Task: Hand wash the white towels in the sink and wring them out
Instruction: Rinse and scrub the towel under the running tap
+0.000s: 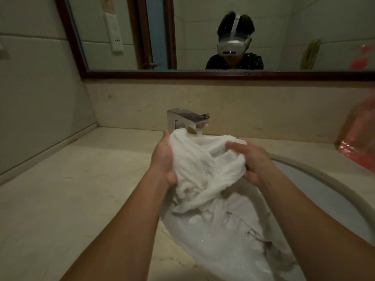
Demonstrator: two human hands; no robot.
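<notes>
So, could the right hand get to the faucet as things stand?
Probably yes: the faucet stands just behind the bunched white towel, nothing else between. But the right hand grips that towel, as does the left hand, so it must let go first.

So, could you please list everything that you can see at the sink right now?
white towels: count unclear, white, bunched between both hands under the tap, trailing down into the sink
tap: one, chrome, at the back of the sink
sink: one, white, set into the countertop
countertop: one, beige stone, around the sink
mirror: one, dark wooden frame, on the wall above the tap
plastic bag: one, pink, at the right edge on the countertop
headset: one, white, reflected in the mirror
left hand: grips the left side of the towels
right hand: grips the right side of the towels
</notes>
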